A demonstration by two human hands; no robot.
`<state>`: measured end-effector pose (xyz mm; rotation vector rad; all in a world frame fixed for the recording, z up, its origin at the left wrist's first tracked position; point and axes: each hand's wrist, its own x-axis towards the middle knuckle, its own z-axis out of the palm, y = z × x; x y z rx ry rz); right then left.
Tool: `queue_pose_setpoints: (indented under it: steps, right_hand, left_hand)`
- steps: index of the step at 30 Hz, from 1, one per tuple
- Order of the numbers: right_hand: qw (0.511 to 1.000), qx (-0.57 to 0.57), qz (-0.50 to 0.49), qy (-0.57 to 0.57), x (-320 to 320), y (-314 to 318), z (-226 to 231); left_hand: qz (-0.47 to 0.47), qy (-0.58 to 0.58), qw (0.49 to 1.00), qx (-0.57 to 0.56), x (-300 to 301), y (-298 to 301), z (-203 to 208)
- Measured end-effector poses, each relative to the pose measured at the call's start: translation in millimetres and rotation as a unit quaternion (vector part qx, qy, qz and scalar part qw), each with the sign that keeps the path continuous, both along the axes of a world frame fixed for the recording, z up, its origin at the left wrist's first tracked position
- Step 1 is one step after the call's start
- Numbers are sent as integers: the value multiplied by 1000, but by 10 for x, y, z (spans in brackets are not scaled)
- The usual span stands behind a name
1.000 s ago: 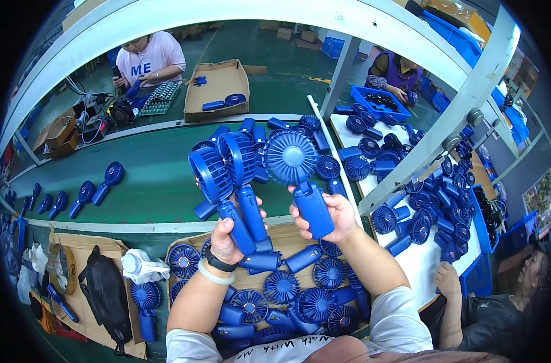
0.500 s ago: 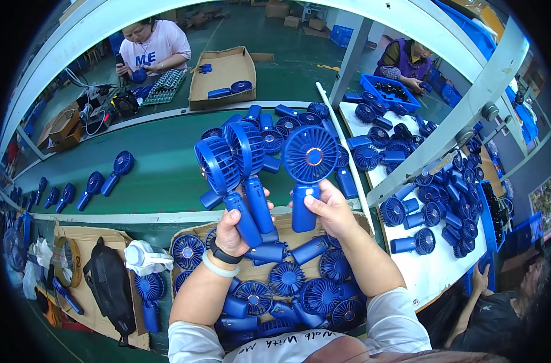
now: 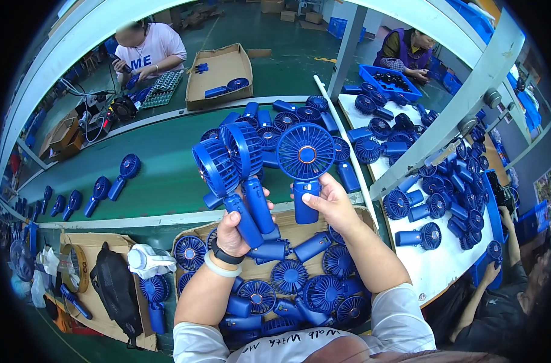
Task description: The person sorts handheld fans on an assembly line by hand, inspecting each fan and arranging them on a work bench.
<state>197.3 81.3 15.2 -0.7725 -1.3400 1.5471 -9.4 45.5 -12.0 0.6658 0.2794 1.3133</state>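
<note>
My left hand (image 3: pixel 233 234) is closed round the handles of two blue handheld fans (image 3: pixel 244 221), whose round grilles lean side by side. In my right hand (image 3: pixel 330 202) is another blue handheld fan (image 3: pixel 306 151), upright, its grille facing me and my thumb on the front of its handle. All three are held above the near edge of a green conveyor belt (image 3: pixel 166 187). Below my forearms a cardboard box (image 3: pixel 194 233) holds several more blue fans, lying at mixed angles. Behind the held fans, a heap of similar fans (image 3: pixel 269 136) lies on the belt.
A row of fans (image 3: pixel 100 189) lies along the belt's left. White table (image 3: pixel 421 272) at right bears many fans; a white pole (image 3: pixel 348 139) and metal post (image 3: pixel 457 127) stand beside it. Co-workers sit across and at right. A black bag (image 3: pixel 113 284) lies on cardboard at left.
The fan in my right hand has shifted slightly left and down. Fans on the belt's left have moved a little right. The co-worker at right now holds a fan in view.
</note>
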Motion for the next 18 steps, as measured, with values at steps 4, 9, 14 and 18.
queue_pose_setpoints:
  steps: [4, 9, 14, 18]
  right_hand:
    - [1000, 3, -18, 5, -19, 22, -23]
    - [1000, 14, -14, 12, -8, -22, 9]
    - [998, 50, 7, 48, -62, -136, 150]
    - [992, -1, 70, 104, -178, -326, 419]
  left_hand:
    - [-5, -2, 1000, 1, -10, 14, -21]
    - [-11, 21, 999, 26, -2, 14, 62]
    - [22, 56, 997, 57, -41, -63, 323]
    - [-21, 42, 999, 7, -166, -483, 674]
